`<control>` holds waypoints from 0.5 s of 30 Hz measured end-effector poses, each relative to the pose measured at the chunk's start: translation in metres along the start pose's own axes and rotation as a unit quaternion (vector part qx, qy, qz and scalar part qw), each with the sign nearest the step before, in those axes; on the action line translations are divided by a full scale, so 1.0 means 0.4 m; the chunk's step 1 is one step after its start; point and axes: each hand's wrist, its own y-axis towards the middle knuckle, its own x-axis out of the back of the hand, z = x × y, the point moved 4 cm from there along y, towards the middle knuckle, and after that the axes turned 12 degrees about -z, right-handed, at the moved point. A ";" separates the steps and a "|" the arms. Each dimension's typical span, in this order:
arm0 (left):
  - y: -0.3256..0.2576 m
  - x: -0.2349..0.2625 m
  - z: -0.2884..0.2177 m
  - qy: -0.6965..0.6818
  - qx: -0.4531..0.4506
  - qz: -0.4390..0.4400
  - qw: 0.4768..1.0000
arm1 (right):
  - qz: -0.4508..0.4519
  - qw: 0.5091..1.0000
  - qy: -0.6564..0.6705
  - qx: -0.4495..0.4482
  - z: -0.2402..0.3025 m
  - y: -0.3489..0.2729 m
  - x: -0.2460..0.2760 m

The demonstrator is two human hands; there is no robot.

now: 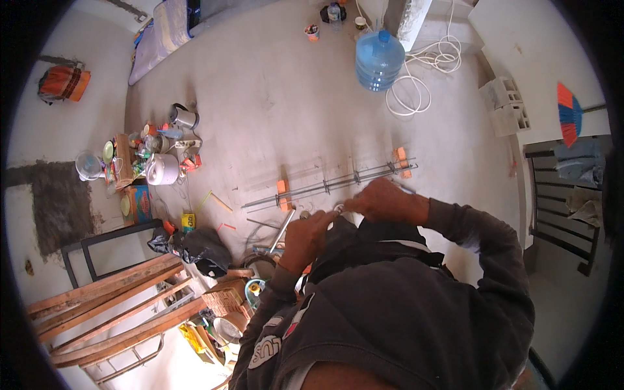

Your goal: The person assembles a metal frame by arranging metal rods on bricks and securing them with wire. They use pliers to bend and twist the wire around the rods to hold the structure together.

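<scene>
Left hand (304, 242) and right hand (383, 201) were curled in, fingertips nearly meeting; couldn't tell what, if anything, they pinched. Clock centred there: rod frame (326, 187) lay at 12, propped on an orange brick (284, 195) toward 10 and a second brick (403, 162) at 2. Risk, my read: a sideways knock could tip a brick or slide the rods off; no clamps visible. Floor (260, 130) was pale, smooth-looking. Water jug (379, 62) past 12, white pot (162, 169) toward 9, timber (107, 286) at 8.
</scene>
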 end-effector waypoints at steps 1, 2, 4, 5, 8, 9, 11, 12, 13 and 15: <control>-0.009 -0.004 -0.006 0.020 -0.007 0.023 1.000 | 0.028 0.999 -0.006 -0.016 0.007 -0.007 -0.005; -0.012 -0.020 -0.010 0.035 -0.021 0.041 0.998 | 0.013 0.998 0.053 -0.024 0.004 -0.021 -0.007; -0.028 -0.023 0.004 -0.021 0.017 -0.027 0.999 | -0.028 0.984 0.173 -0.019 -0.016 -0.022 -0.016; -0.037 -0.031 0.017 -0.045 0.030 -0.056 0.997 | -0.037 0.986 0.159 -0.033 -0.014 -0.020 -0.029; -0.037 -0.026 0.036 -0.114 0.046 -0.068 0.990 | -0.056 0.993 0.085 -0.056 0.010 -0.012 -0.040; -0.033 -0.014 0.037 -0.122 0.068 -0.033 0.990 | -0.075 0.992 0.087 -0.050 0.008 -0.010 -0.049; -0.040 -0.006 0.046 -0.125 0.072 -0.033 0.989 | -0.107 0.988 0.102 -0.033 0.003 -0.004 -0.050; -0.044 -0.003 0.049 -0.126 0.077 -0.033 0.988 | -0.100 0.990 0.095 -0.038 0.001 -0.002 -0.049; -0.047 0.008 0.044 -0.149 0.079 -0.052 0.984 | -0.093 0.991 0.089 -0.044 0.001 0.001 -0.049; -0.048 0.012 0.039 -0.153 0.077 -0.057 0.984 | -0.078 0.993 0.071 -0.055 0.005 -0.001 -0.040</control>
